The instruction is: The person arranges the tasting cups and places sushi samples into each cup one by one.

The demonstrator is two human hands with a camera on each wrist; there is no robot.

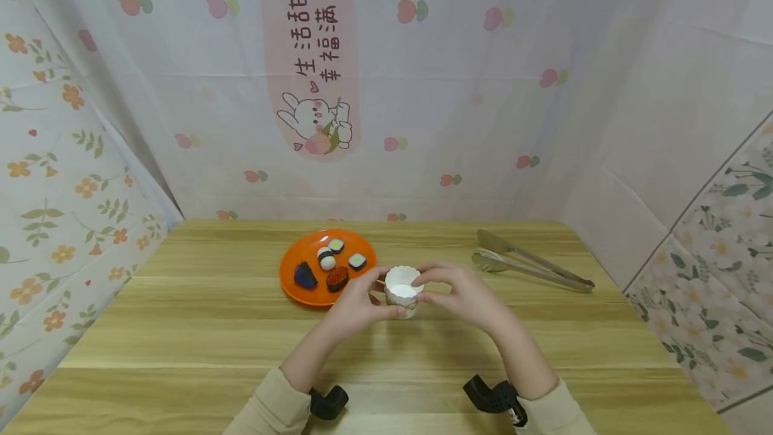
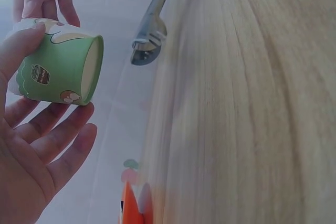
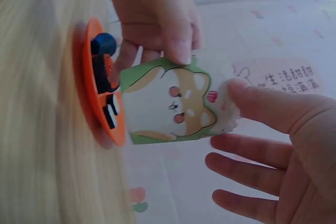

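A small paper baking cup (image 1: 403, 293) with a scalloped rim and white inside is held up between both hands over the wooden table. Its outside is green, with a cartoon dog printed on the cup wall (image 3: 176, 103). My left hand (image 1: 357, 301) grips it from the left, thumb on the near side and fingers round the far side and bottom edge. From the right, my right hand (image 1: 461, 293) pinches the rim between thumb and index finger, its other fingers spread apart in the right wrist view. No contents show inside the cup.
An orange plate (image 1: 302, 247) left of the cup carries several toy-like sushi pieces, among them a roe-topped one (image 1: 337, 278) and a dark blue one (image 1: 305, 275). Metal tongs (image 1: 546, 275) lie at the back right. Printed cloth (image 1: 459, 99) hangs behind the table.
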